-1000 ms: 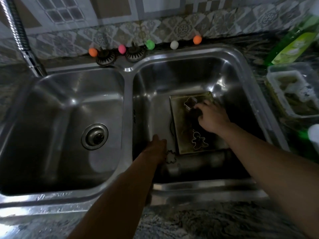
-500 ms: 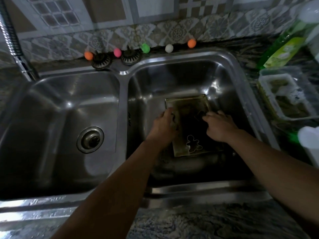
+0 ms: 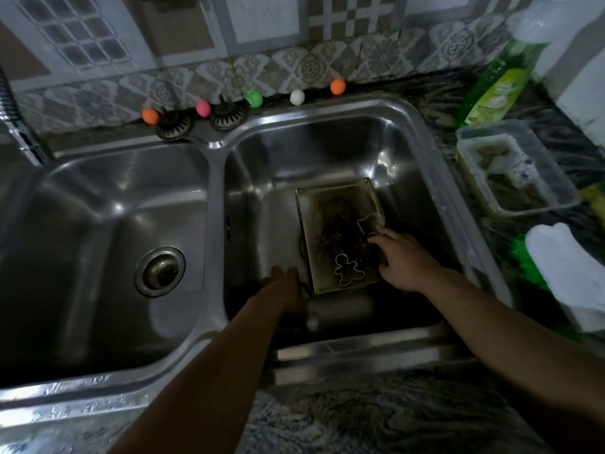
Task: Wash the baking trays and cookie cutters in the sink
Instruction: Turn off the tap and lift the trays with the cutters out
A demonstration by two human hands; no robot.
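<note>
Steel baking tray [image 3: 330, 208] lies between both hands, left [image 3: 285, 290], right [image 3: 404, 257].

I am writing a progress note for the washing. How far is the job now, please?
Done: the baking tray lies in the right basin, with the gingerbread-man cutter and another cutter on it. In hand: the right hand reaches to that cutter; the left hand is beside the tray. Left: no water or foam shows, the tray looks stained, and the dish soap bottle stands on the counter.
</note>
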